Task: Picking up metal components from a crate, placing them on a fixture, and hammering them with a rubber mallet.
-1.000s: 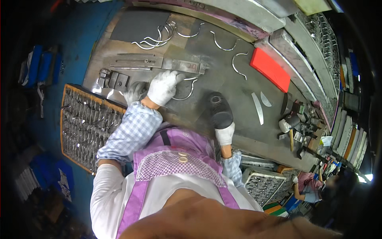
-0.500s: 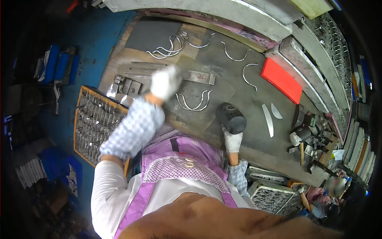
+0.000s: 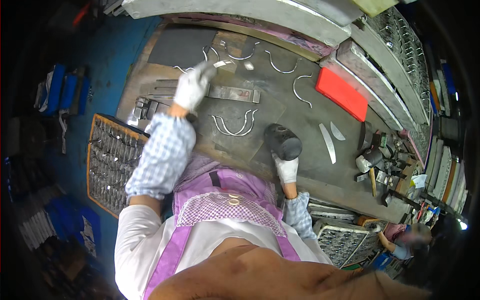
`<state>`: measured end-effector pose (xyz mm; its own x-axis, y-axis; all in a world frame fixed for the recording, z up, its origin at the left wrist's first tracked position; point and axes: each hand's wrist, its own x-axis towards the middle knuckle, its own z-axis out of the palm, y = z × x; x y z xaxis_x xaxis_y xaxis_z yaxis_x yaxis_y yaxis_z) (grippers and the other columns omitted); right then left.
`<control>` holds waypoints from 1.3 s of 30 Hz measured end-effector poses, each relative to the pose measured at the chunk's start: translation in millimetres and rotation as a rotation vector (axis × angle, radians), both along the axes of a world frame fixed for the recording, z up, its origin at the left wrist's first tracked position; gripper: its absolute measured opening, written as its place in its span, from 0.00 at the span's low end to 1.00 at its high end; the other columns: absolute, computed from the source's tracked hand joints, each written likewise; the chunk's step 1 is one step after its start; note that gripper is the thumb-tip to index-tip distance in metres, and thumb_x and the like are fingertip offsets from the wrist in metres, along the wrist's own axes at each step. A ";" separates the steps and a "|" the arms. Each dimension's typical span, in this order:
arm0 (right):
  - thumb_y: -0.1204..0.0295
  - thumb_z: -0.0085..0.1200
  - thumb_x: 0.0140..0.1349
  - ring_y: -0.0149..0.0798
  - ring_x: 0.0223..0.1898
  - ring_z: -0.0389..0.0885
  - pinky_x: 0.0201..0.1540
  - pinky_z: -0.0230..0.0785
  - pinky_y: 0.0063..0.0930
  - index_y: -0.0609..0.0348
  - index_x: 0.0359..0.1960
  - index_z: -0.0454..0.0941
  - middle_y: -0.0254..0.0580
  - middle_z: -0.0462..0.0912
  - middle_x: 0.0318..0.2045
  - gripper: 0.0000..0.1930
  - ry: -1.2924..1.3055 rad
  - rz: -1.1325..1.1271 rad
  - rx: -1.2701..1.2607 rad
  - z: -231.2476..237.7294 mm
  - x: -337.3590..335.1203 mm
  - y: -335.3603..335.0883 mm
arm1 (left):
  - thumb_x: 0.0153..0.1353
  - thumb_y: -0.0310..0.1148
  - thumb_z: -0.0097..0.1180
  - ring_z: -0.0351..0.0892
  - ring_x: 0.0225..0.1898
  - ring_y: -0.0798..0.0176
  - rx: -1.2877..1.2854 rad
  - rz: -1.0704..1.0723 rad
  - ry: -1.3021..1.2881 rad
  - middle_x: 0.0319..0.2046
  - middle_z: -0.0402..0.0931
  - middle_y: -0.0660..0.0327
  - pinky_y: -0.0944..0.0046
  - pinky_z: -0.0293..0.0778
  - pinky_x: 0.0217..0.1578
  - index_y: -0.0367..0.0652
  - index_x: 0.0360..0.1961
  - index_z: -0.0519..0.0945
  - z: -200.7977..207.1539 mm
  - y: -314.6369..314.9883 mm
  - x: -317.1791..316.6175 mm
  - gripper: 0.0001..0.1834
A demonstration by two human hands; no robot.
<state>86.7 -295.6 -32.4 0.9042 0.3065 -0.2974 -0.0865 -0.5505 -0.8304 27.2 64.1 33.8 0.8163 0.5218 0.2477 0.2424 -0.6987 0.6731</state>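
Mallet (image 3: 283,141) was a chunky black thing, head tilted; two shiny U-shaped wires (image 3: 234,134) overlapped left of it, with other bent wires (image 3: 217,52) farther off, partly hidden.

Mallet (image 3: 283,142) right of nearest wires (image 3: 234,134)

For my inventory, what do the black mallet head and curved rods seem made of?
The black mallet head is probably rubber, given its dull, matte surface, though plastic is possible. The curved rods seem polished metal, perhaps steel, from their bright silvery glints.
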 end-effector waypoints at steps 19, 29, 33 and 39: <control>0.72 0.67 0.53 0.38 0.48 0.80 0.52 0.71 0.32 0.66 0.51 0.75 0.46 0.81 0.47 0.24 0.116 0.041 -0.018 27.2 -13.9 -17.2 | 0.50 0.21 0.50 0.79 0.40 0.49 0.155 -0.246 -0.041 0.37 0.78 0.58 0.54 0.77 0.41 0.47 0.40 0.79 -34.0 -74.3 -21.3 0.16; 0.69 0.70 0.50 0.34 0.43 0.81 0.48 0.72 0.29 0.67 0.46 0.77 0.44 0.84 0.42 0.23 -0.008 0.165 0.029 -13.4 -9.8 -21.1 | 0.54 0.27 0.49 0.77 0.36 0.53 0.396 -0.345 0.235 0.33 0.74 0.59 0.55 0.75 0.38 0.49 0.38 0.80 -42.7 -56.5 -33.8 0.11; 0.72 0.69 0.48 0.30 0.32 0.85 0.37 0.75 0.25 0.64 0.31 0.84 0.38 0.87 0.29 0.11 -0.025 0.019 0.010 -9.3 13.0 -28.2 | 0.50 0.24 0.49 0.78 0.35 0.52 0.281 -0.289 -0.042 0.35 0.76 0.58 0.55 0.76 0.36 0.48 0.39 0.79 -23.0 -83.9 -41.2 0.14; 0.72 0.66 0.50 0.27 0.19 0.72 0.27 0.67 0.27 0.60 0.33 0.83 0.31 0.80 0.18 0.09 -0.085 -0.018 -0.074 44.5 46.9 -24.8 | 0.50 0.21 0.51 0.79 0.30 0.46 0.153 -0.155 -0.101 0.29 0.78 0.54 0.51 0.77 0.34 0.44 0.39 0.79 -12.8 -98.3 -31.5 0.15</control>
